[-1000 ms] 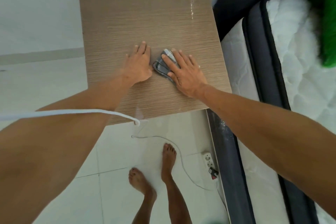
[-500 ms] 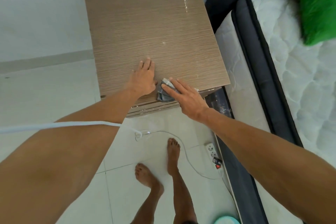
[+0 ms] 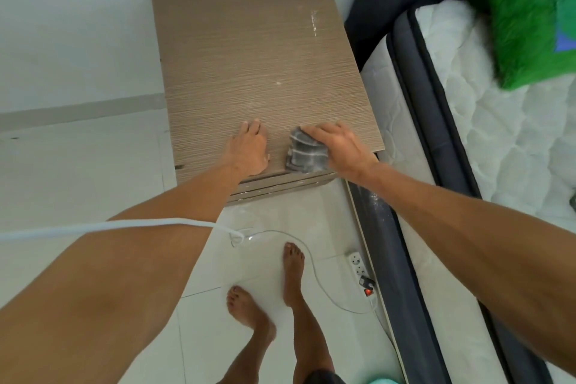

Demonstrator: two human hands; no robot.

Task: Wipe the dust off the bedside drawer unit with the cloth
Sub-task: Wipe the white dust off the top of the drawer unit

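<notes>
The bedside drawer unit [image 3: 249,56] has a brown wood-grain top, seen from above, with white dust streaks near its far right corner. A grey striped cloth [image 3: 304,151] lies folded at the top's front edge, hanging slightly over it. My right hand [image 3: 341,146] presses on the cloth's right side, fingers curled over its far edge. My left hand [image 3: 247,148] rests flat on the top just left of the cloth, holding nothing.
A bed with a white mattress [image 3: 498,150] and dark frame [image 3: 386,259] stands close on the right, a green pillow [image 3: 536,9] on it. A power strip [image 3: 361,271] and white cable [image 3: 311,265] lie on the tiled floor by my bare feet [image 3: 271,296]. A white wall is behind.
Both hands slid from the middle of the top toward its front edge, dragging the cloth along. The cloth now lies more exposed beside my right hand.
</notes>
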